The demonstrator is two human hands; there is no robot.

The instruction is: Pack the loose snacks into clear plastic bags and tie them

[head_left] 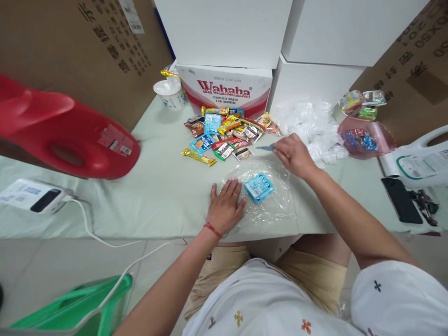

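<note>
Right hand (294,155): pinching a blue packet (265,148)
Left hand (226,206): fingers unclenched, spread flat
Blue stack (259,188): on clear bag (282,201), near table's (175,200) front edge
Risk: tugging the bag could scatter the stack

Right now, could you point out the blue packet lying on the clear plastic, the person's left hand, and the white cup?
Blue packet (259,187): head view, on its printed upper face.
Left hand (224,206): head view, on the back of the hand.
White cup (172,100): head view, on its outer wall.
</note>
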